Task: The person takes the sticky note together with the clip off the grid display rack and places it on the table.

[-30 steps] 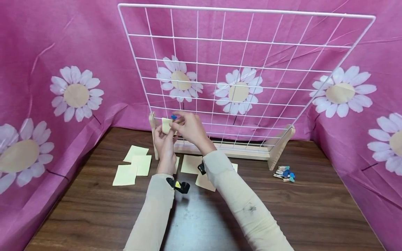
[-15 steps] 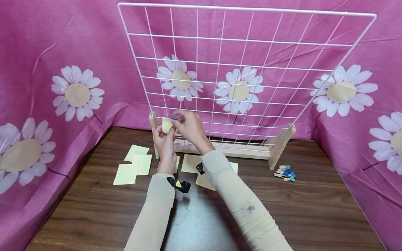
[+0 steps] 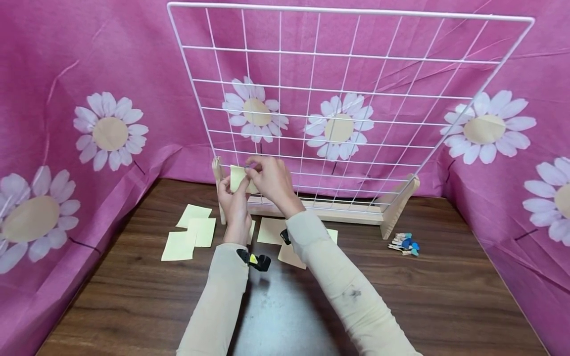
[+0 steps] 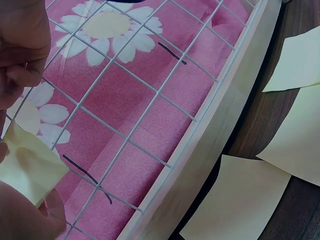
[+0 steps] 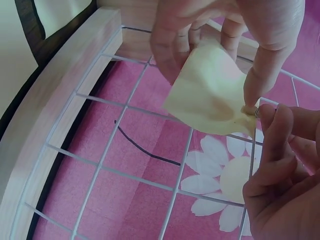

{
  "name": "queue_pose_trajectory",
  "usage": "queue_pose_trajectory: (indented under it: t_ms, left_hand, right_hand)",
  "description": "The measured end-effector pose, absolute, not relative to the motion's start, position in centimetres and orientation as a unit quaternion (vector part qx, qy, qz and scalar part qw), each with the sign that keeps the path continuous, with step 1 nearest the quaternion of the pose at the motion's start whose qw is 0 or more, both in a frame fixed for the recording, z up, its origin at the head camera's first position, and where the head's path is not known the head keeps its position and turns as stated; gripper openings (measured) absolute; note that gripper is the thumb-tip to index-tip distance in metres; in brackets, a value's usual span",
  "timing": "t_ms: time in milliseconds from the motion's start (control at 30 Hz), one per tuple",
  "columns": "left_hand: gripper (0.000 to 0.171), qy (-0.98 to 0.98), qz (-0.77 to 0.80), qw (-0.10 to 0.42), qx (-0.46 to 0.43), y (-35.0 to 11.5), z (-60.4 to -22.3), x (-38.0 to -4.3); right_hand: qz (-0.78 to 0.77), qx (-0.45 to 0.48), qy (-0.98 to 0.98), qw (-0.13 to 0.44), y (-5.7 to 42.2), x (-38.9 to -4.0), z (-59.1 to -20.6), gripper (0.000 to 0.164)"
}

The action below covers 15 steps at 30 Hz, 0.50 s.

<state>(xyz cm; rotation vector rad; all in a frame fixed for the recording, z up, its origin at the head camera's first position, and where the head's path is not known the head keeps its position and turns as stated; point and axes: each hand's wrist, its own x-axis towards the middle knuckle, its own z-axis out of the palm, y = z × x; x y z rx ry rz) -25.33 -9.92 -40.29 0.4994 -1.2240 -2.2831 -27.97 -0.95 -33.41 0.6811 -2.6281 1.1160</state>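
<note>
My left hand [image 3: 234,210] holds a pale yellow sticky note [image 3: 238,179] against the lower left of a white wire grid [image 3: 298,90]. In the right wrist view the note [image 5: 205,90] bends outward, with the left thumb pressing near its corner. There my right hand [image 5: 285,175] pinches a small wooden clothespin [image 5: 248,110] at that same corner, right at a grid wire. Fingers hide most of the clothespin. From the head view, my right hand [image 3: 273,185] is close beside the left one, and only a speck of blue shows between its fingertips.
Several loose yellow notes [image 3: 178,246] lie on the wooden table at left, and more notes [image 3: 269,231] lie under the forearms. A small pile of clothespins with blue and teal hearts [image 3: 404,244] sits at right. A wooden stand [image 3: 398,207] supports the grid.
The blue heart of the clothespin, plain to see earlier, is now mostly covered by the right fingers, which have closed in on the note's corner. The left hand has hardly moved.
</note>
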Motion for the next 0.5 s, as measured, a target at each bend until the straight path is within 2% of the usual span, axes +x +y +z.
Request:
queue_pose_trajectory:
  t_ms: [267, 500]
  left_hand:
    - [0.037, -0.451, -0.837, 0.247, 0.184, -9.91, -40.14, -25.27]
    - [0.037, -0.461, -0.835, 0.242, 0.175, -10.03, -40.05, -25.48]
  right_hand:
    - [0.358, 0.233, -0.898, 0.105, -1.01, -28.05, -33.56, 0.017]
    - [0.34, 0.248, -0.897, 0.132, -1.04, -28.09, -33.68, 0.016]
